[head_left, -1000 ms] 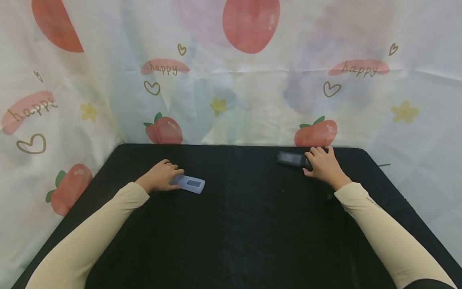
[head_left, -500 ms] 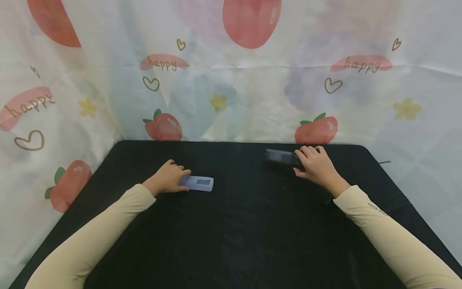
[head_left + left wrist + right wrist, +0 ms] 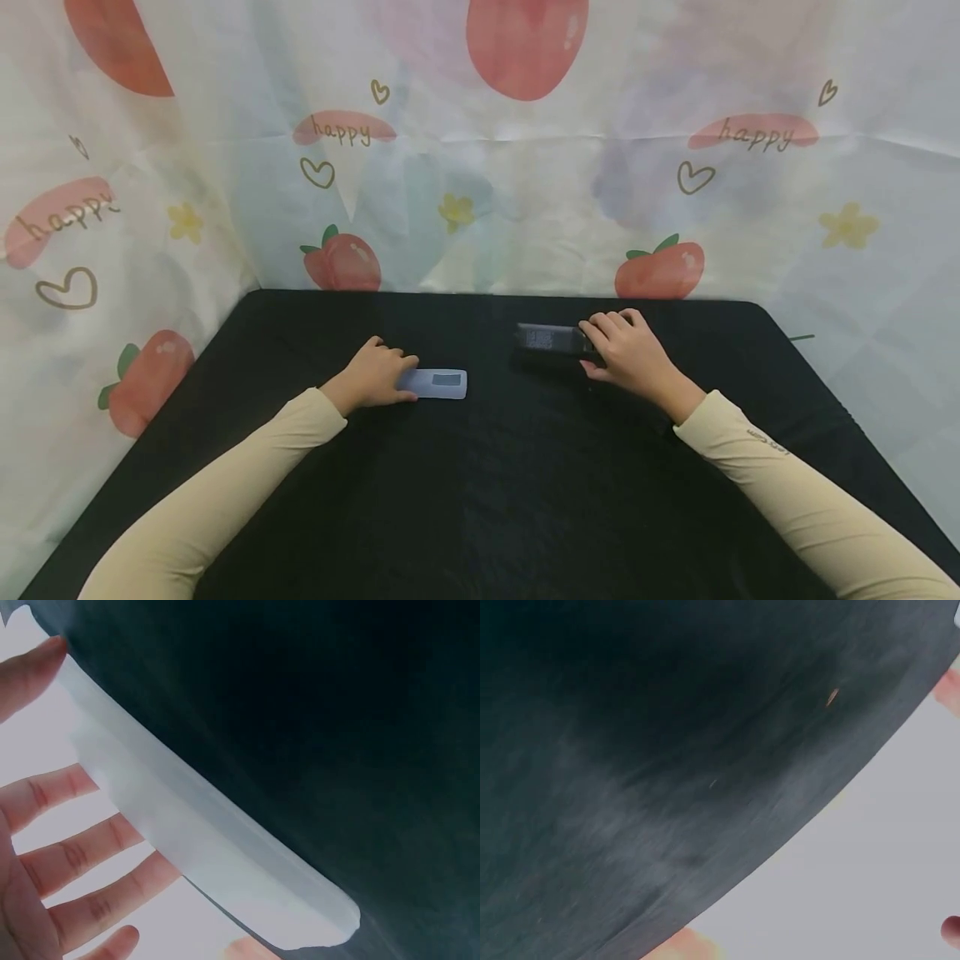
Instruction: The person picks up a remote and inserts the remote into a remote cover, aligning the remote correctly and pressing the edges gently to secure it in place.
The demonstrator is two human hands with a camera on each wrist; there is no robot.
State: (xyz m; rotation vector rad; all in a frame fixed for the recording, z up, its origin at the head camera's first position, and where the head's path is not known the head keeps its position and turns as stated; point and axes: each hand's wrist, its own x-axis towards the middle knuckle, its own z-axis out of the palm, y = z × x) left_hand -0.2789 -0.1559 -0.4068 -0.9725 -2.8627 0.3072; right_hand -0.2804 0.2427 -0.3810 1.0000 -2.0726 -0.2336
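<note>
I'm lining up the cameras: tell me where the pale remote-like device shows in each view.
Head: pale remote-like device just left of centre, held by the left hand.
Left wrist: it runs diagonally from upper left to lower right.
Right wrist: cannot tell; a pale sliver shows at the top right edge.
Shared landmark: black tabletop.

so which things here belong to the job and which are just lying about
In the job, judging by what's held:
- pale oblong object, in the left hand
- dark oblong object, in the right hand

Just surroundings:
- black table
- printed backdrop
</note>
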